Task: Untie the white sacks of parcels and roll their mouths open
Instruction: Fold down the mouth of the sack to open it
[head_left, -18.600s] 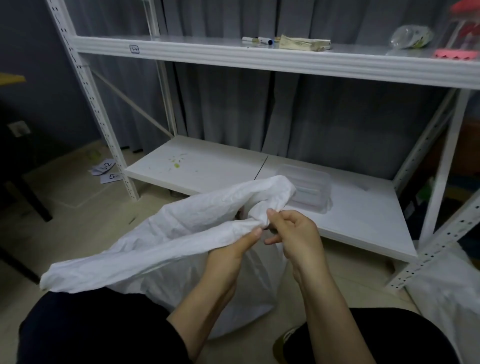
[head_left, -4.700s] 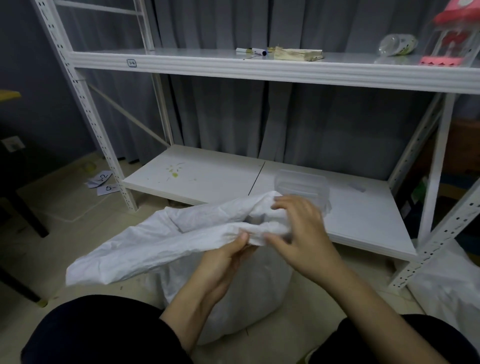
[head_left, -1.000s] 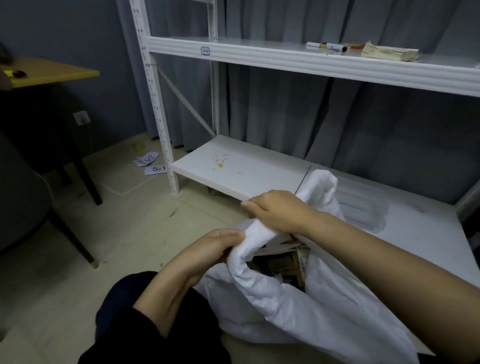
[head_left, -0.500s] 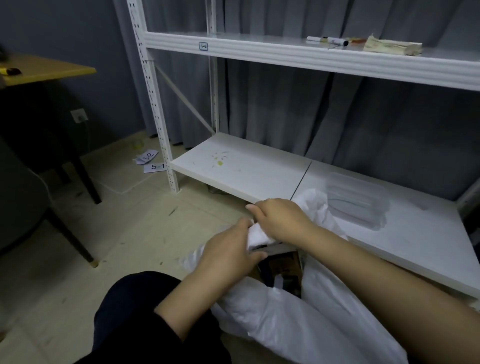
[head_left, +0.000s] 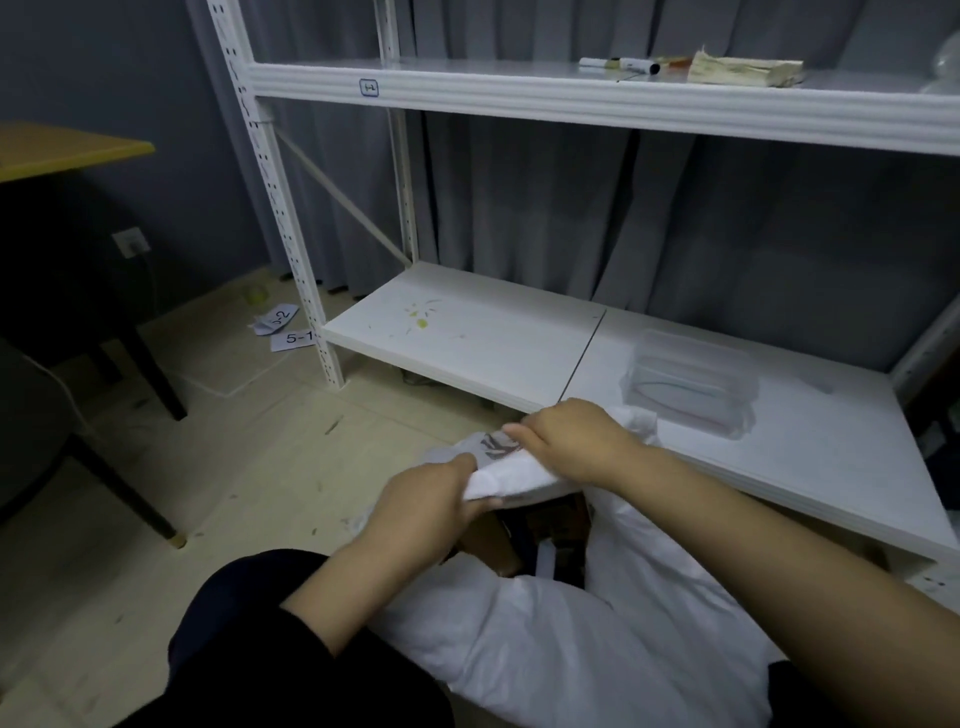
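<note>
Floor (head_left: 249, 499) under sack (head_left: 597, 654); left hand (head_left: 431, 506) and right hand (head_left: 576, 441) gripping its rim above parcels (head_left: 543, 527); possible fault: fold slipping loose, unrolling.

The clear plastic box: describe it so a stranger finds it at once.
Find the white metal rack against the grey curtain. On its lower shelf, right of the seam between the two boards, sits the clear plastic box. It is see-through and lidded, while the marker and paper pad lie on the upper shelf.
</note>
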